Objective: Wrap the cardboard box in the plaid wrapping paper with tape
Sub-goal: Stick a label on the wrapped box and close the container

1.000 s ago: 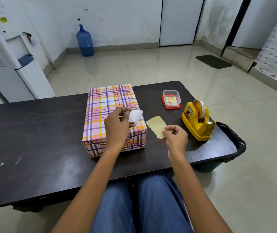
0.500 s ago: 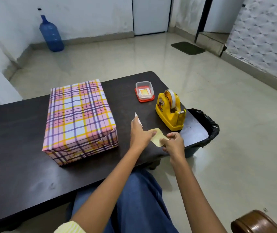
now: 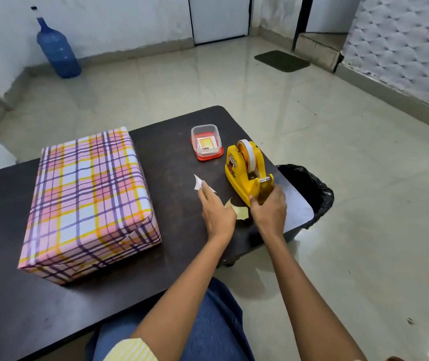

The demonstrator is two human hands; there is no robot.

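The right hand [image 3: 269, 209] curls its fingers round the near end of the dispenser [image 3: 247, 173], gripping it. Just left of the dispenser, the left hand [image 3: 216, 212] pinches a white scrap [image 3: 199, 184] at its fingertips. A yellow slip [image 3: 239, 211] lies on the table [image 3: 176, 162] between the hands. The plaid-wrapped box [image 3: 91, 201] sits well left of the dispenser. A tub [image 3: 206, 144] stands just behind the dispenser, and a bin [image 3: 309, 188] is to its right.
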